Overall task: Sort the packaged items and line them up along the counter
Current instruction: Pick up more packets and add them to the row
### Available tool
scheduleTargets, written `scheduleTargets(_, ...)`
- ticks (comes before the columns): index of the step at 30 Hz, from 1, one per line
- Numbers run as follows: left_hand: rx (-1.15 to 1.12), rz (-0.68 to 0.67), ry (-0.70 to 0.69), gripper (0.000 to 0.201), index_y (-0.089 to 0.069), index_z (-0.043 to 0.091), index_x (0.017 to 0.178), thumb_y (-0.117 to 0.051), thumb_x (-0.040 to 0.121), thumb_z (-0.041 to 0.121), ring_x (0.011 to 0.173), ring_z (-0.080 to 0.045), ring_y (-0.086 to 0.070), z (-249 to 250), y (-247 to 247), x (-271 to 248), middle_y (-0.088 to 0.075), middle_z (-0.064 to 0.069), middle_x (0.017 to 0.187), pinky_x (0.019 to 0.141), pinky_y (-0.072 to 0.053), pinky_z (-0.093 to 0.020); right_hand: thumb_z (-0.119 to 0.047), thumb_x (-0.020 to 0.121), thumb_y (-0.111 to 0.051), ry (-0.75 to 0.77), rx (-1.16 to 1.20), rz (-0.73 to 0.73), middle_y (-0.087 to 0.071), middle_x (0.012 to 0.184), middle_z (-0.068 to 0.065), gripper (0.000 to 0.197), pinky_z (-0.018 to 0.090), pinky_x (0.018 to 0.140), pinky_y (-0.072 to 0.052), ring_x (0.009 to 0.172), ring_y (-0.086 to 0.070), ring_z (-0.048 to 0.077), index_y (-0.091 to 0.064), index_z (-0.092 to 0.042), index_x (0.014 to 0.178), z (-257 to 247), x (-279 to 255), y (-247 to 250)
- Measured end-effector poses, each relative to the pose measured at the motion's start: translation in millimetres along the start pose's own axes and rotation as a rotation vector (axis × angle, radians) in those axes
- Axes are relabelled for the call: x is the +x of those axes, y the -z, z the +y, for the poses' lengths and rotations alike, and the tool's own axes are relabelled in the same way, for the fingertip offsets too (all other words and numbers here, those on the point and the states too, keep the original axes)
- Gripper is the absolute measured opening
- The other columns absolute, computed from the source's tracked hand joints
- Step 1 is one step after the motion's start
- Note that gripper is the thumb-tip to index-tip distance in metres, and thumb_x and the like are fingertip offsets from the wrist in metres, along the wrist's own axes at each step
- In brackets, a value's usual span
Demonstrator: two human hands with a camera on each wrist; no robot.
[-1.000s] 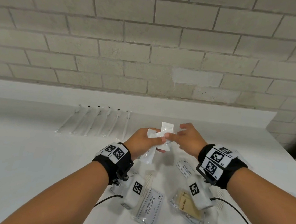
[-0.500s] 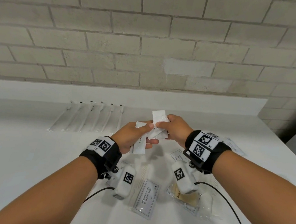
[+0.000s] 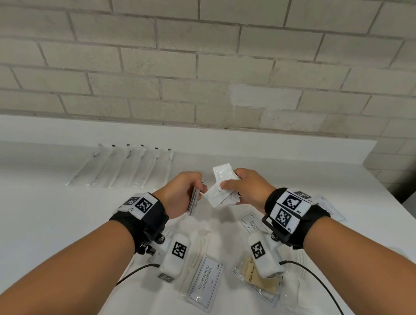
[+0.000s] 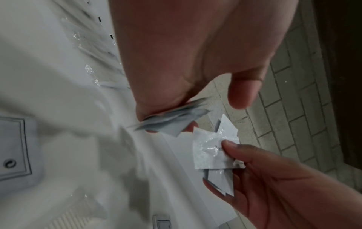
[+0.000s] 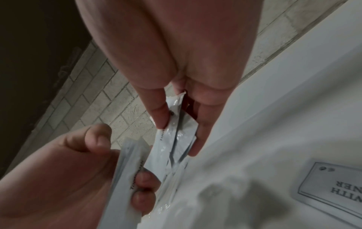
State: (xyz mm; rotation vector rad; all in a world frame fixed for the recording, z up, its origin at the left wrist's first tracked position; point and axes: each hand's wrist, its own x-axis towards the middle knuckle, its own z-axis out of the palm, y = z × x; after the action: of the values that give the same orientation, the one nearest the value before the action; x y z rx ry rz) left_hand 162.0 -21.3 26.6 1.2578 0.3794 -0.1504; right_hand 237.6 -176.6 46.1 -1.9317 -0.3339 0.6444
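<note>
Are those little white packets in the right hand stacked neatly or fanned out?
Fanned out. The white packets stick out at different angles from the right hand, whose thumb pinches them, corners splayed apart rather than squared up.

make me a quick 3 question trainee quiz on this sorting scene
1. True or false: the left hand is empty.
2. What does the right hand hold? A) white sachets B) a comb C) the bath soap
3. Fill in: the sachet lying flat near the counter edge reads "shampoo with ____".

Key:
1. False; it grips white sachets.
2. A, the fanned sachets.
3. Conditioner, on the shampoo sachet.
</note>
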Motion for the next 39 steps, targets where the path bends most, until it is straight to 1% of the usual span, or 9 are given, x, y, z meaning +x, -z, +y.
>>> scheduleTargets(6, 0.153, 0.055, -0.027, 0.018, -0.037, 0.013, 0.069, -0.045, 0.068, -0.004, 0.056, -0.014, -0.036, -9, -2, 5, -0.052, -0.007, 0.076, 0.051, -0.026, -0.026, -0.007, 0.090, -0.057, -0.025, 0.011, -0.038, -0.060, 0.107, 0.018, 0.030, 0.049, 0.089, -0.054, 0.092, -0.063, 0.031, -0.052, 0.000, 0.119, 7, 1, 3)
scheduleTargets(10, 0.263, 0.009, -0.059, 0.019, -0.042, 0.013, 0.071, -0.057, 0.073, 0.001, 0.057, -0.012, -0.036, -12, -3, 8, -0.039, -0.006, 0.072, 0.048, -0.030, -0.022, -0.005, 0.090, -0.053, -0.052, -0.009, -0.045, -0.057, 0.106, 0.017, 0.029, 0.041, 0.079, -0.056, 0.089, -0.061, 0.029, -0.049, -0.002, 0.118, 13, 1, 3)
scheduleTargets(15, 0.200, 0.130, -0.059, 0.037, -0.040, 0.004, 0.116, -0.057, 0.084, -0.002, 0.055, -0.010, -0.038, -15, -6, 14, -0.046, -0.009, 0.079, 0.044, -0.034, -0.020, -0.003, 0.089, -0.052, -0.084, -0.050, -0.060, -0.057, 0.104, 0.016, 0.026, 0.041, 0.078, -0.056, 0.085, -0.061, 0.028, -0.050, -0.005, 0.115, 15, 6, 2)
scheduleTargets(18, 0.176, 0.159, -0.055, 0.023, -0.042, 0.004, 0.096, -0.052, 0.077, -0.004, 0.054, -0.013, -0.040, -12, -1, 20, -0.057, -0.011, 0.080, 0.044, -0.034, -0.022, 0.000, 0.090, -0.053, -0.095, -0.031, -0.069, -0.058, 0.103, 0.017, 0.032, 0.032, 0.065, -0.055, 0.073, -0.061, 0.021, -0.050, 0.001, 0.122, 15, 14, 2)
scheduleTargets(23, 0.011, 0.222, -0.070, 0.020, -0.043, 0.006, 0.086, -0.033, 0.081, -0.010, 0.066, -0.021, -0.052, -4, 10, 40, -0.048, -0.013, 0.083, 0.062, -0.046, -0.029, 0.003, 0.090, -0.056, -0.131, -0.026, -0.136, -0.060, 0.098, 0.016, 0.026, 0.034, 0.072, -0.056, 0.074, -0.062, 0.020, -0.053, 0.001, 0.116, 10, 36, 5)
scheduleTargets(28, 0.176, 0.270, 0.026, 0.012, -0.039, 0.012, 0.069, -0.050, 0.073, 0.011, 0.064, -0.022, -0.040, 3, 30, 75, -0.038, -0.004, 0.073, 0.065, -0.035, -0.029, 0.000, 0.089, -0.059, -0.173, -0.096, -0.143, -0.062, 0.086, 0.010, 0.024, 0.036, 0.076, -0.055, 0.075, -0.062, 0.020, -0.056, 0.002, 0.113, -1, 82, 10)
scheduleTargets(31, 0.217, 0.268, 0.041, 0.008, -0.058, 0.005, 0.083, -0.052, 0.081, 0.010, 0.075, -0.025, -0.053, 9, 45, 101, -0.054, -0.010, 0.080, 0.071, -0.042, -0.030, -0.007, 0.087, -0.064, -0.175, -0.230, -0.111, -0.063, 0.092, 0.011, 0.023, 0.036, 0.083, -0.056, 0.083, -0.063, 0.023, -0.061, 0.000, 0.109, -9, 120, 9)
scheduleTargets(33, 0.262, 0.265, 0.054, 0.029, -0.063, 0.000, 0.104, -0.056, 0.079, 0.013, 0.087, -0.027, -0.058, 12, 56, 120, -0.061, -0.015, 0.094, 0.080, -0.046, -0.033, -0.014, 0.085, -0.069, -0.174, -0.313, -0.096, -0.063, 0.096, 0.012, 0.031, 0.037, 0.089, -0.053, 0.089, -0.061, 0.024, -0.064, 0.001, 0.111, -12, 144, 7)
scheduleTargets(39, 0.522, 0.297, -0.018, 0.023, -0.063, 0.004, 0.094, -0.073, 0.075, 0.011, 0.086, -0.029, -0.063, 19, 81, 175, -0.065, -0.014, 0.089, 0.077, -0.051, -0.037, -0.020, 0.081, -0.075, -0.204, -0.424, -0.053, -0.054, 0.081, 0.002, 0.046, 0.026, 0.065, -0.046, 0.086, -0.053, 0.022, -0.052, -0.011, 0.120, -9, 202, 2)
